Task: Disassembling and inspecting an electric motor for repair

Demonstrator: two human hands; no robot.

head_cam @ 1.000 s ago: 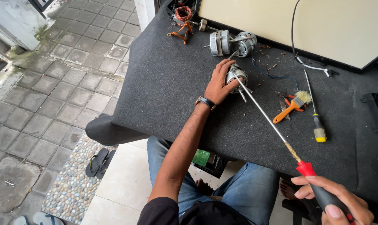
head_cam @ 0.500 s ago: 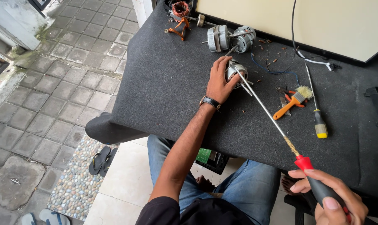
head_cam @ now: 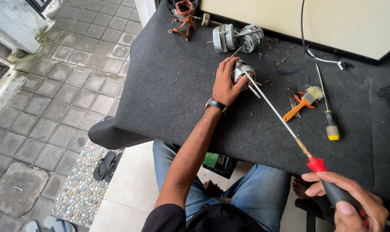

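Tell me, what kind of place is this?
Probably a small outdoor repair bench. Small motors lie on a dark felt-covered table, a brush and screwdriver sit nearby, and paving stones lie beside it.

Black wristwatch [head_cam: 216,104] (blue jeans [head_cam: 255,193]).

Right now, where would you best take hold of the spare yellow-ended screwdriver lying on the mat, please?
Grip the spare screwdriver by its thick dark handle with the yellow end, coming from above. It lies flat on the mat, handle nearest the table's front edge, and its thin shaft points away.
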